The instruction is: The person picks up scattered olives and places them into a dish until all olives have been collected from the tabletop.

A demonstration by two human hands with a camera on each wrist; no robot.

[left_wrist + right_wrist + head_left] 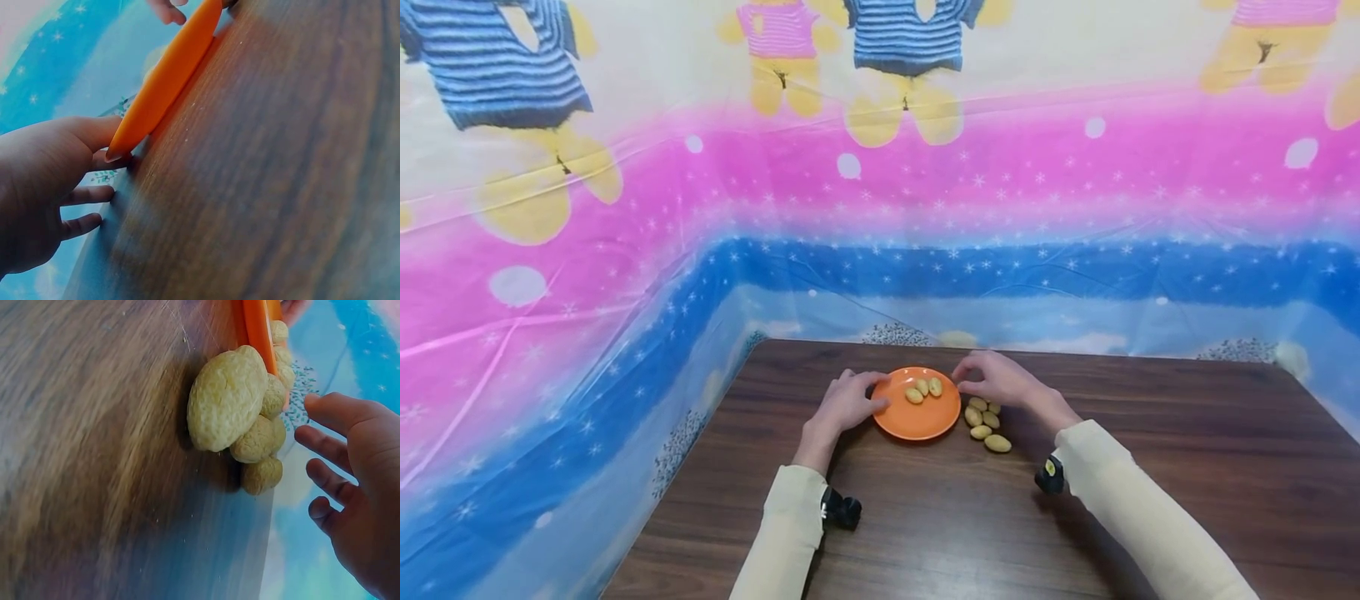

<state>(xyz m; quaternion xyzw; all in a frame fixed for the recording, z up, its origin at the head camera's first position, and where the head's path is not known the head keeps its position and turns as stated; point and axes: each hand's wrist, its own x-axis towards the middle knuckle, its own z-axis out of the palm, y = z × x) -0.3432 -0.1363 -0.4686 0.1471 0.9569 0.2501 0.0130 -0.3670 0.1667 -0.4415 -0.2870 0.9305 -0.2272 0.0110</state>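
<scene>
An orange plate (919, 423) stands on the table with a few small yellowish potatoes (922, 387) in it. At its left rim my left hand (846, 402) pinches the edge; the left wrist view shows thumb and forefinger about the rim (165, 81), the other fingers spread near the tabletop. My right hand (1000, 379) hovers by the plate's right rim, over a cluster of several loose potatoes (981, 419). In the right wrist view, its fingers (328, 447) are loosely bent with nothing between them, beside a large-looking potato (228, 400) close to the camera.
The dark wooden table (925, 517) reaches back to a printed cloth (1000, 275) that hangs behind it and along the left side. Black wrist cameras (842, 510) sit at both cream sleeves (1138, 500).
</scene>
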